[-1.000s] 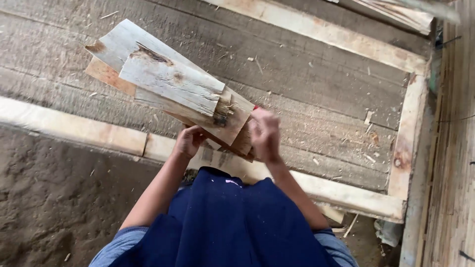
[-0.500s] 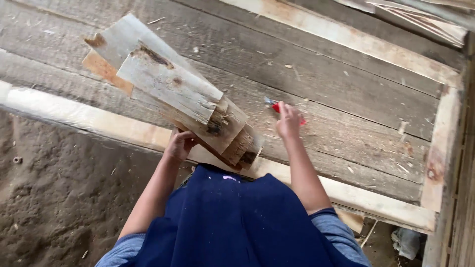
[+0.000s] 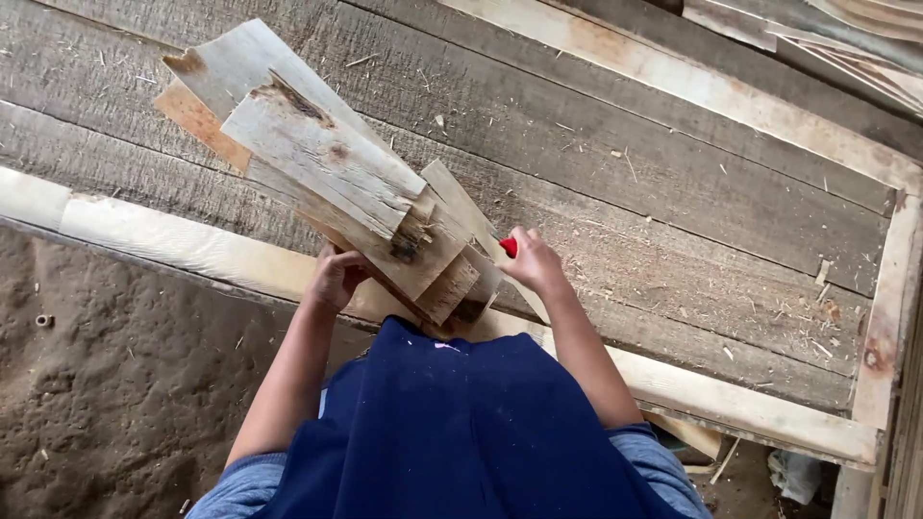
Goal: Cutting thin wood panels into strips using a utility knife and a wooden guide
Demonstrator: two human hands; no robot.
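Nearest the camera hangs a dark blue apron (image 3: 461, 432), with both bare forearms reaching forward from it. Left of the apron lies bare dirt (image 3: 106, 384), open and uncluttered apart from a small ring-like bit near its far left side.

Just beyond the apron runs a pale rail (image 3: 192, 245), the near edge of a wooden platform. The left hand (image 3: 336, 277) sits over this rail, fingers curled up under the near end of a bundle of boards (image 3: 327, 168), clamped on its underside. The bundle rises from the apron's top edge and slants away to the left, its far ends ragged and splintered, one board rust-orange at the side. It is held up off the planks rather than lying flat.

The right hand (image 3: 535, 264) is just right of the bundle's near end, fingers closed around a small red thing (image 3: 509, 247); what that thing is cannot be told. The hand is beside or touching a thin board edge of the bundle.

Beyond the rail spread grey planks (image 3: 673, 192), littered with chips and sawdust but otherwise open to the right of the bundle. A second pale rail (image 3: 692, 86) bounds the far edge, and another (image 3: 889, 317) the right edge. Past the far rail lie more stacked slats (image 3: 846, 29).
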